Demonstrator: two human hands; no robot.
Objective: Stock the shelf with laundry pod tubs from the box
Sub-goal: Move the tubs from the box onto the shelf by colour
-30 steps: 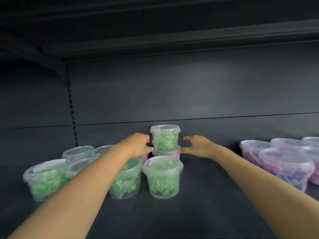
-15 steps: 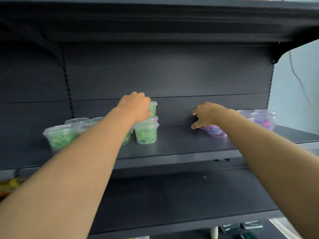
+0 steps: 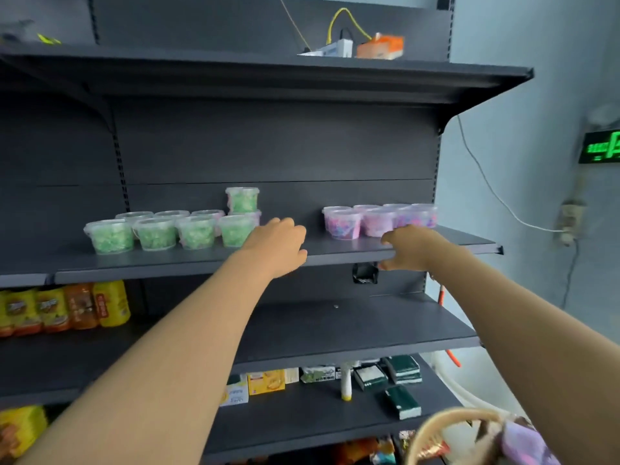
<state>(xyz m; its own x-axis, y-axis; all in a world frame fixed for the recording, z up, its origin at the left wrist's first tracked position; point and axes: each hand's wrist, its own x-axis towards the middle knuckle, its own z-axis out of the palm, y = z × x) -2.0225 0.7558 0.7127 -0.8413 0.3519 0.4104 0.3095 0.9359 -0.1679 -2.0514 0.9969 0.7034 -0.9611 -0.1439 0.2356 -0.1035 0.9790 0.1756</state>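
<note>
Our two hands hang empty before the dark shelf point(image 3: 188, 263). The left hand point(image 3: 280, 245), fingers loosely curved, hovers just right of the green tubs point(image 3: 154, 233). The right hand point(image 3: 407, 248), fingers slack and holding nothing, is at the shelf's front edge below the pink tubs point(image 3: 375, 221). The green tubs stand in two rows at the left, with one tub point(image 3: 242, 199) stacked on another at the back. The pink group stands well apart to the right, with bare shelf between the two. We judge the hands to be between loads (neither touches a tub, as far as we can tell). The next move, by our reading, calls for going down to the box for more. We cannot make out the box itself, only a blurred woven handle point(image 3: 446, 427) at lower right. Fresh tubs would fit the gap between the groups, set down level so the stacked one is not knocked.
</note>
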